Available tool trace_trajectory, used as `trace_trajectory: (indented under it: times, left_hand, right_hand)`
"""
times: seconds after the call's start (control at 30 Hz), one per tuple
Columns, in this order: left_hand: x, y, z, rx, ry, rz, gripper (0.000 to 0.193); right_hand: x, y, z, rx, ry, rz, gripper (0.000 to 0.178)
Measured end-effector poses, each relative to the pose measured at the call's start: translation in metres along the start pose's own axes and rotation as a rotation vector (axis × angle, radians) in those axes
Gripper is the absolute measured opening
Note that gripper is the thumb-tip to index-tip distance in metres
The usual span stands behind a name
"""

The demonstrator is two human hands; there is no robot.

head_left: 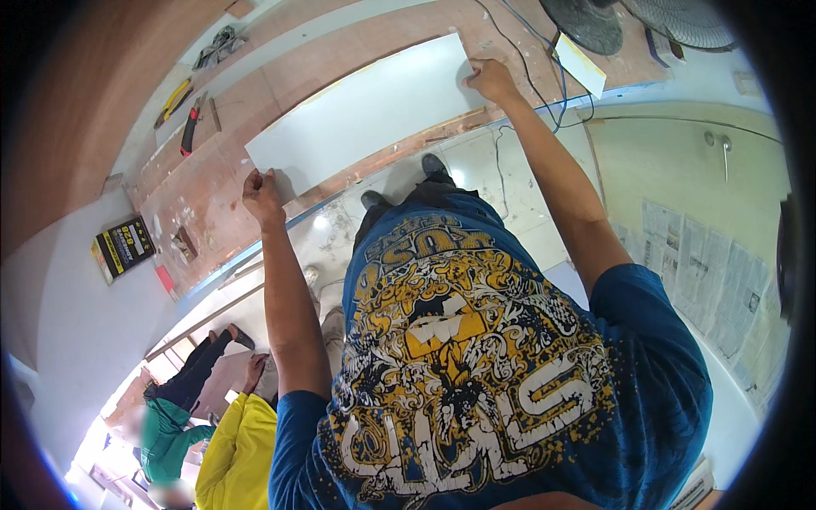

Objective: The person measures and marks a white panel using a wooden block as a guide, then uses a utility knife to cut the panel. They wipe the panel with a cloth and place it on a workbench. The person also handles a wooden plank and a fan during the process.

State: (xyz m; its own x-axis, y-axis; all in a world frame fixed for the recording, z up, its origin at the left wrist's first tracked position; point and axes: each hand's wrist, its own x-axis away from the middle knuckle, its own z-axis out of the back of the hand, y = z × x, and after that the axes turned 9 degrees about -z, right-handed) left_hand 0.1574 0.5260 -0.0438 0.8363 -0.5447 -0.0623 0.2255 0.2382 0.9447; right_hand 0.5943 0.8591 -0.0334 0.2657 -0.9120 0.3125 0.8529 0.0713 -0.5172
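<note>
A long white panel (365, 115) lies across the wooden workbench (408, 30), slanting up toward the right. My left hand (263, 200) pinches its near left corner, fingers closed on the edge. At the panel's right end, my right hand (491, 81) grips the short edge with thumb and fingers. A thin wood-coloured strip (455, 121) shows along the panel's near edge, at the right. Left of the panel lie a red and black utility knife (189, 132) and yellow-handled pliers (174, 102).
A black and yellow container (123, 246) stands at the bench's left end. Dark cables (531, 81) run past my right hand beside a small white board (580, 66); a fan (680, 21) is behind. People in yellow (238, 450) and green (166, 438) are at lower left.
</note>
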Motion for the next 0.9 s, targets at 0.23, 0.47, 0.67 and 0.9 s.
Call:
trace_trajectory:
  times: [0.23, 0.47, 0.67, 0.9]
  left_hand:
    - [0.009, 0.002, -0.002, 0.041, -0.055, 0.076, 0.029]
    - [0.003, -0.018, 0.002, -0.017, -0.070, 0.085, 0.026]
    - [-0.009, -0.027, -0.004, -0.119, -0.057, -0.041, 0.032]
    - [-0.007, -0.015, -0.003, 0.016, -0.001, 0.141, 0.029]
  right_hand:
    - [0.003, 0.006, 0.002, -0.009, -0.051, -0.090, 0.040]
    - [-0.013, 0.025, -0.015, 0.010, 0.004, 0.030, 0.037]
    - [-0.027, 0.053, -0.022, -0.068, 0.009, 0.049, 0.043]
    - [-0.013, 0.026, -0.016, -0.068, -0.051, -0.081, 0.041]
